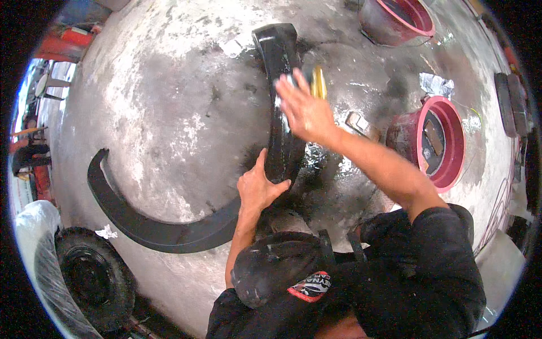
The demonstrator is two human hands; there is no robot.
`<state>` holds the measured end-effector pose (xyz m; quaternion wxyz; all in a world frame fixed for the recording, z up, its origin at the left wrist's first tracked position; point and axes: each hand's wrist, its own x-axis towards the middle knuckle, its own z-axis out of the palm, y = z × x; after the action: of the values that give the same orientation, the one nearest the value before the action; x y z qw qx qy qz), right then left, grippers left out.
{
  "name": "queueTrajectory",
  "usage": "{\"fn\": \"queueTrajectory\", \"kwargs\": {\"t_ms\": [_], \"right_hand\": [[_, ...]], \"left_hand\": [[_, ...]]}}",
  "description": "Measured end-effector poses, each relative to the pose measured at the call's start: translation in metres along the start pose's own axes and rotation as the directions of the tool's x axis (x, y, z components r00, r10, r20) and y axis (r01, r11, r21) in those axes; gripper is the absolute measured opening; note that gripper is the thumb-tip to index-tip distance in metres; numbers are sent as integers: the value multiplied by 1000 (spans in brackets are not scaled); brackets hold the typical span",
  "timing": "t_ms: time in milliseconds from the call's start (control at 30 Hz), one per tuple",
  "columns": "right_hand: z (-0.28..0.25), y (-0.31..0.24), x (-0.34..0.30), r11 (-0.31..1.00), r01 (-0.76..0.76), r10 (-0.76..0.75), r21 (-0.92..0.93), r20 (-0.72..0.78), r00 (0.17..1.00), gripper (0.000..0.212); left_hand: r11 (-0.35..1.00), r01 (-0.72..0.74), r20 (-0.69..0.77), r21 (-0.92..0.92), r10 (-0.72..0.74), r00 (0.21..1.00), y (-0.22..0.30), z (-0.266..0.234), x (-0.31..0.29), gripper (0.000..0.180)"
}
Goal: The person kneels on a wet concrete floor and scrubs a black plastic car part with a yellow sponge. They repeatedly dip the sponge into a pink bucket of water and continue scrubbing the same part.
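Observation:
A long black curved plastic trim piece, resembling a fender flare (275,56), lies wet on the floor in front of me. My right hand (305,110) is over its upper part, fingers stretched and slightly blurred; whether a thin pad lies beneath them I cannot make out. Against the lower part of the trim rests my left hand (257,186), thumb and index finger spread wide, with the remaining fingers partly hidden. Just right of the right fingertips is a yellow object (319,83), partly covered. A second black curved trim piece (169,236) lies to the left.
Two dark pink tubs stand at right: a nearer tub (454,127) with a brown block inside and a farther tub (372,22). A small whitish block (357,122) and crumpled packaging (436,85) lie nearby. A wheel (93,277) sits lower left. The concrete floor (186,85) is wet in patches.

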<state>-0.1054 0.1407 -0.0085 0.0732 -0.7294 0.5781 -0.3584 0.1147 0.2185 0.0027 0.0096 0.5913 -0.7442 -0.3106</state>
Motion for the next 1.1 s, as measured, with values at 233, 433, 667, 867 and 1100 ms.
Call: {"fn": "queueTrajectory", "kwargs": {"t_ms": [233,433,667,867,1100], "right_hand": [[-20,9,-6,952,190,-115,-239,294,949,50],[-13,-37,-92,913,360,-406,191,342,848,49],[3,15,8,967,152,-111,-203,201,973,51],[-16,-9,-49,908,418,-403,12,291,868,45],[-13,-11,-41,905,414,-342,-104,402,849,54]], "left_hand": [[1000,1,-16,4,-1,1000,5,2,-1,108],[998,-24,-21,-61,22,1000,-2,2,-2,102],[1000,22,6,-5,-22,1000,1,0,0,108],[999,-26,-37,-20,26,999,5,3,-1,108],[999,-27,-54,-32,25,998,-4,1,-2,109]]}}
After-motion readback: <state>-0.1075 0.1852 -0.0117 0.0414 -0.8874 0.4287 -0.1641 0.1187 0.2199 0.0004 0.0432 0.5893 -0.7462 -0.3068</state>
